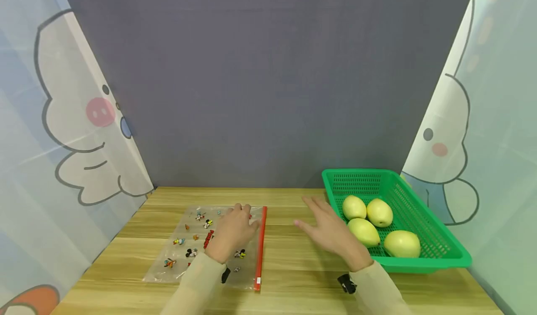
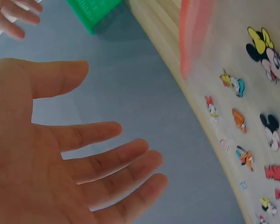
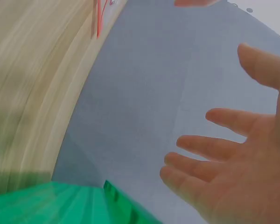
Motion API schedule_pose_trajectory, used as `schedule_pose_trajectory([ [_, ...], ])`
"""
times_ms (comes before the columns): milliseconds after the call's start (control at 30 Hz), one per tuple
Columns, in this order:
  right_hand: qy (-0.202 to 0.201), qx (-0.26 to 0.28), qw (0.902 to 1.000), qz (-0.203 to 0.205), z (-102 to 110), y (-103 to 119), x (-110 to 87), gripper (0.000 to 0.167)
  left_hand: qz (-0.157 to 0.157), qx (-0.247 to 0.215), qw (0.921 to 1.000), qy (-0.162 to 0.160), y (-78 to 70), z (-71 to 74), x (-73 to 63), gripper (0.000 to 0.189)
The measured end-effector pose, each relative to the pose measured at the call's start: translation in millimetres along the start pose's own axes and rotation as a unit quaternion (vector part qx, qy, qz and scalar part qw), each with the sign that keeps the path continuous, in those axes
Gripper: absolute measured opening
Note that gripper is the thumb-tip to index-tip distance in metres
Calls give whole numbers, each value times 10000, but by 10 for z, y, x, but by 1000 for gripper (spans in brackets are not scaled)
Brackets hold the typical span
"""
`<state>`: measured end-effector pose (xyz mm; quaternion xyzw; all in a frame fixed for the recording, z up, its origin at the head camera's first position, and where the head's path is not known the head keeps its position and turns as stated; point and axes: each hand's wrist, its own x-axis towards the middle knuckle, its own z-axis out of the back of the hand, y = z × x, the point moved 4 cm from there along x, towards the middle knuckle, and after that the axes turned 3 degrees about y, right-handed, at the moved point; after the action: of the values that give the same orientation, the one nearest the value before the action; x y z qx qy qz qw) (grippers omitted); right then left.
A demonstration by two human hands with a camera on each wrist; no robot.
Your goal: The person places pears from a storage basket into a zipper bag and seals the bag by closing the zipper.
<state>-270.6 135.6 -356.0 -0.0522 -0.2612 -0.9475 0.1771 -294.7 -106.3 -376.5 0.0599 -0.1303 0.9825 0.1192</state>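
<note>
Over the clear zip bag with cartoon prints and a red slider strip hangs my left hand, its fingers extended and nothing in them. In the left wrist view that hand has its palm showing and thumb spread apart. My right hand is held just left of the green basket, fingers straight and holding nothing. The right wrist view shows the same hand with spread fingers beside the basket's green wall. Several yellow-green fruits, among them one pale fruit, lie inside the basket.
Everything stands on a wooden table. A dark grey curtain rises behind its back edge. Cartoon-printed drapes hang at both sides. A black strap is at the right wrist.
</note>
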Motion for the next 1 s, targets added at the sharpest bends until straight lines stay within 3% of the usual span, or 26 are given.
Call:
schedule_pose_trajectory([
  [267,-246,546,9982,-43,-98,72,93,63,437,-381,9956,731,-11,-198,115,64],
  [467,-364,892,9953,-68,-239,87,148,53,654,77,9916,1110,-28,-314,116,67],
  [667,-468,968,9942,-36,-379,102,196,46,693,678,9881,1193,-44,-424,111,75],
  [900,-440,1246,9912,-30,-513,82,238,40,733,505,9890,1178,-35,-567,114,69],
  [1000,-401,1302,9907,-28,-550,78,266,40,764,450,9884,1231,-41,-580,100,53],
])
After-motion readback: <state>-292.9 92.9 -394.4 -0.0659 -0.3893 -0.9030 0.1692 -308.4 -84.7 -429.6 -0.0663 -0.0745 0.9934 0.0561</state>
